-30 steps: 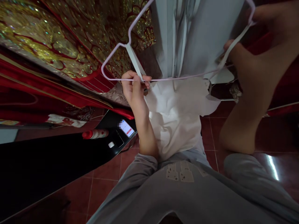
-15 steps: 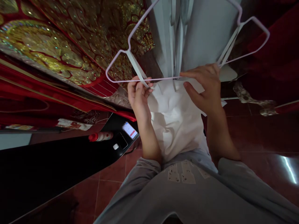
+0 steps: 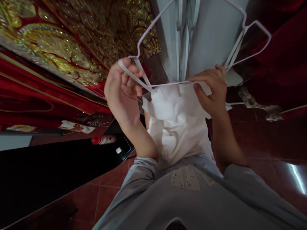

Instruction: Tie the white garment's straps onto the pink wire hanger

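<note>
A pale pink clothes hanger (image 3: 150, 28) is held up in front of me, with a thin white garment (image 3: 178, 105) below its lower bar. My left hand (image 3: 123, 92), fingers curled, has one of the garment's white straps (image 3: 143, 83) looped over it. It pulls the strap out around the hanger's left end, which the hand partly covers. My right hand (image 3: 212, 88) grips the lower bar and the garment's top edge toward the right, thumb apart below. Another white strap (image 3: 236, 48) hangs from the hanger's right notch.
Red and gold sequined clothes (image 3: 64, 48) hang at the left. Dark red cloth (image 3: 283, 54) hangs at the right. A black table (image 3: 59, 172) holds a red-capped bottle (image 3: 105, 139) and a small white case (image 3: 118, 150). The floor (image 3: 259, 137) is red tile.
My left hand has moved left and up from the bar, drawing the strap into a wide loop over the hanger's left end. My right hand stays at the bar. The lit phone is now hidden.
</note>
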`<state>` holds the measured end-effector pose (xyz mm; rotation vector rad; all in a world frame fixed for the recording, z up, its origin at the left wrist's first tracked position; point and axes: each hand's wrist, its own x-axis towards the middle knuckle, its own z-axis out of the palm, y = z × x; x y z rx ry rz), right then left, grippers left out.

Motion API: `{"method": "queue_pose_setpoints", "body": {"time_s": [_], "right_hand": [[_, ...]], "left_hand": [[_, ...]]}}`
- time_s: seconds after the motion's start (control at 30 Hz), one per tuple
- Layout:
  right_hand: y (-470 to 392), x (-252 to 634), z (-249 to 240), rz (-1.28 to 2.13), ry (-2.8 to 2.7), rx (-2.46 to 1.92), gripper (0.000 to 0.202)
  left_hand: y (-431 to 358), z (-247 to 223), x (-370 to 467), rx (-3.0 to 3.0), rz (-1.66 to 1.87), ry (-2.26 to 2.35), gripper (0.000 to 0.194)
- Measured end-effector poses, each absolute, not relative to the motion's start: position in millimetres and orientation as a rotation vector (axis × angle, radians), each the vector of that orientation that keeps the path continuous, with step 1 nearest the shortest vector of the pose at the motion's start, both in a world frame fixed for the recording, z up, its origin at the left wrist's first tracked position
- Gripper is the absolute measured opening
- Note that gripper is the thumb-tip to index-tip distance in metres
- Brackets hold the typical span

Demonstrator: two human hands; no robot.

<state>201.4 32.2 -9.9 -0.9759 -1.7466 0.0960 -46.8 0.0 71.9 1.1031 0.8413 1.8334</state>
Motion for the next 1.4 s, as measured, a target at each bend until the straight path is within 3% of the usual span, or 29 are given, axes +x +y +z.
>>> {"method": "queue_pose_setpoints", "body": {"time_s": [0.1,0.3,0.4,0.73,0.9,1.07,1.4], "right_hand": [[32.1,202.1,-11.4,0.106,-1.771,-0.936,0.019],[30.6,201.3,-12.6,0.117,-1.762,-0.98,0.022],[28.2,199.9,-11.8,0.098,-1.777,-0.97,0.022],[19.8,190.9,-13.2,0.034,-1.75,-0.909,0.024],[27.4,210.2,-41.5,-0.03,-1.366,-0.884,0.033],[53.2,232.1,-68.0,0.169,-1.148,-0.918,0.046],[41.3,219.5,-51.4,0.306,-1.15,-1.005,0.031]], "left_hand": [[13.0,77.5,-53.2,0.885,1.889,0.755,0.046],[18.3,37.6,-64.2,0.781,2.333,1.039,0.029],[15.4,18.9,-61.2,0.798,2.242,1.183,0.022],[8.6,14.2,-2.1,0.951,1.916,0.912,0.02],[10.6,7.5,-6.6,1.016,1.875,0.879,0.026],[12.6,5.1,-5.1,1.039,1.908,0.782,0.023],[12.7,5.0,-4.4,1.015,1.927,0.794,0.03]]}}
